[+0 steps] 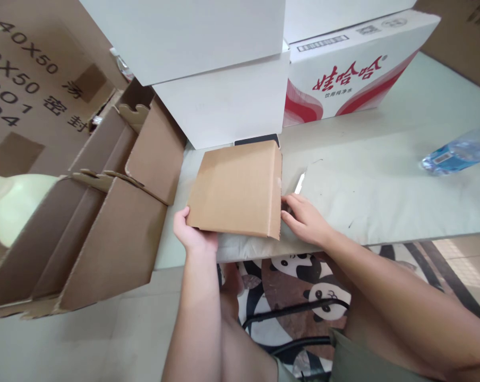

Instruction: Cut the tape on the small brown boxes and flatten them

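A flat brown cardboard box [232,188] is tilted over the near edge of the cloth-covered table. My left hand [194,233] grips its lower left corner, thumb on the outer face and the other fingers hidden beneath. Beside the box's right edge is my right hand [303,217], its fingers curled around a slim utility knife [299,183]. The knife's pale end points away from me, and most of its handle is hidden by the fingers. Behind the box, a dark flat object [256,140] shows in part at the foot of the white boxes.
Stacked white boxes [224,106] and a red-and-white water carton [343,85] stand at the back. Open cardboard dividers [108,244] fill the left, before a large printed carton [25,90]. A plastic bottle [459,151] lies on the table [383,180] at right.
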Motion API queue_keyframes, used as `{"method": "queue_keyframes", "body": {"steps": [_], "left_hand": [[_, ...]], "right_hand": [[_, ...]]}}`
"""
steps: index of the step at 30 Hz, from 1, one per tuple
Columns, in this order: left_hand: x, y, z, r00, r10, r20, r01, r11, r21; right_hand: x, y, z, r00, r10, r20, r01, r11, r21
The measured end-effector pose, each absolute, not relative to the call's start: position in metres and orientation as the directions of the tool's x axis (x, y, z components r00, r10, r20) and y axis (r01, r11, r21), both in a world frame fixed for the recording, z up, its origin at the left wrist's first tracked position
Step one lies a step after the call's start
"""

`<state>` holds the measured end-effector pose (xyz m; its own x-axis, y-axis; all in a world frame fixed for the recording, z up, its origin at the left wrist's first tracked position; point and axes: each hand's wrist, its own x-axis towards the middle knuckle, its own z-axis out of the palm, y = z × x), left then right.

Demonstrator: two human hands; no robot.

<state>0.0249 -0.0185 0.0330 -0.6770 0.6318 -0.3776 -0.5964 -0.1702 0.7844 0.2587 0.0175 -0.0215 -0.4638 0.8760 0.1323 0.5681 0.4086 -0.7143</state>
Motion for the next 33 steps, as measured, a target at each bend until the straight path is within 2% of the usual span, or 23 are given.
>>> {"method": "queue_keyframes", "body": {"steps": [15,33], "left_hand": [[0.0244,-0.0186,0.0304,-0.686,0.628,-0.367,-0.576,-0.162,0.801],[0.0225,-0.0191,0.0265,-0.677,0.658,-0.329,-0.553,-0.161,0.817]], "right_hand": [[0.2560,0.0167,-0.0202,-0.461,0.877,0.135,0.627,0.429,-0.650],[0.2555,0.0157,-0.0203,-0.466,0.874,0.142,0.640,0.443,-0.628]]}}
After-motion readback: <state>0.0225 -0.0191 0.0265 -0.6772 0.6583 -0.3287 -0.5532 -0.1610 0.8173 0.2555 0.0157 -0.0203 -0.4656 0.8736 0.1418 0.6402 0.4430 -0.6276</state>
